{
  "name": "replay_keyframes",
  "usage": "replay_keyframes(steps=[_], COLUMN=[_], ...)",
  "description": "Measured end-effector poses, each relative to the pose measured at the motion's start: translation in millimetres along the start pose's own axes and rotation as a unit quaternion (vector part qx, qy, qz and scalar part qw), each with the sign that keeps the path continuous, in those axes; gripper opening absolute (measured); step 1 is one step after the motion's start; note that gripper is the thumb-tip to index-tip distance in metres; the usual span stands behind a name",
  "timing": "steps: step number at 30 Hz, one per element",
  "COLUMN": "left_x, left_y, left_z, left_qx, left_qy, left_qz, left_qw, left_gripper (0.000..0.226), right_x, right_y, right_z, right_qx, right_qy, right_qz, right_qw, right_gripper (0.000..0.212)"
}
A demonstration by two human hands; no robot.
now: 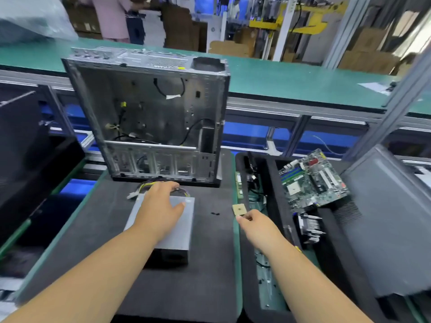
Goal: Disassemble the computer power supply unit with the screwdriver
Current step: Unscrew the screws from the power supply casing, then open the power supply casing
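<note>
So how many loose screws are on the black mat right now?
2 that I can make out: small dark screws lying together on the mat, between the power supply and the right hand. Others may be hidden.

A long bench topped in green matting (291, 78) crosses the far side of the room, with grey aluminium rails (268, 108) along its near edge and blue panels (247, 134) showing beneath. Grey aluminium posts (401, 96) rise at the right. Nearer, a dark foam mat (205, 252) covers a green-edged work surface, and a second dark mat (275, 183) lies just beside its right edge. Beyond the far bench stand stacked brown cardboard boxes (233, 48), a yellow metal frame (300, 17) and white uprights (283, 31). A clear plastic sheet (30, 19) bulges at the top left corner. The light is bright and bluish.
</note>
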State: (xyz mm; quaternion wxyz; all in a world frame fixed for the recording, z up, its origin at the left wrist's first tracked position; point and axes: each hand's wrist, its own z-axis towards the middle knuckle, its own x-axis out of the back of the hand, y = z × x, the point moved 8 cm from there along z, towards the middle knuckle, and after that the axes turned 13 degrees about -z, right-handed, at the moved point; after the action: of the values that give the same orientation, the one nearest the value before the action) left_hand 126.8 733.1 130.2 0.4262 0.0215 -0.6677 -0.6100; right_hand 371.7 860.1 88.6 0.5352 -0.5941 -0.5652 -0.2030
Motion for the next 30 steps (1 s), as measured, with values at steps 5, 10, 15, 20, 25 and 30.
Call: replay_keyframes(steps=[5,10,15,20,25,30], left_x=[60,58,24,11,14,13], left_y=[-52,-109,-121,-108,-106,-113], left_z=[2,3,-17,-21,-18,-19], left_qx=[0.040,0.206,0.368,0.388,0.399,0.405], left_qy=[0.044,-0.063,-0.141,-0.159,-0.169,-0.150], left_qz=[0.050,-0.094,-0.333,-0.447,-0.440,-0.419], left_qw=[0.997,0.972,0.857,0.791,0.786,0.799], left_gripper=[0.061,0.069,0.039,0.023,0.020,0.027], right_x=[-48,-78,-109,-123,-125,-124], right_y=[-62,-98,-109,-115,-119,-121], right_z=[2,3,4,1,-2,-5], right_qx=[-0.002,-0.049,-0.114,-0.139,-0.139,-0.132], right_qy=[-0.049,-0.089,-0.151,-0.134,-0.160,-0.160], right_qz=[0.085,0.158,0.289,0.355,0.412,0.401], right_qw=[0.995,0.982,0.938,0.915,0.886,0.892], right_gripper=[0.033,0.048,0.062,0.071,0.046,0.034])
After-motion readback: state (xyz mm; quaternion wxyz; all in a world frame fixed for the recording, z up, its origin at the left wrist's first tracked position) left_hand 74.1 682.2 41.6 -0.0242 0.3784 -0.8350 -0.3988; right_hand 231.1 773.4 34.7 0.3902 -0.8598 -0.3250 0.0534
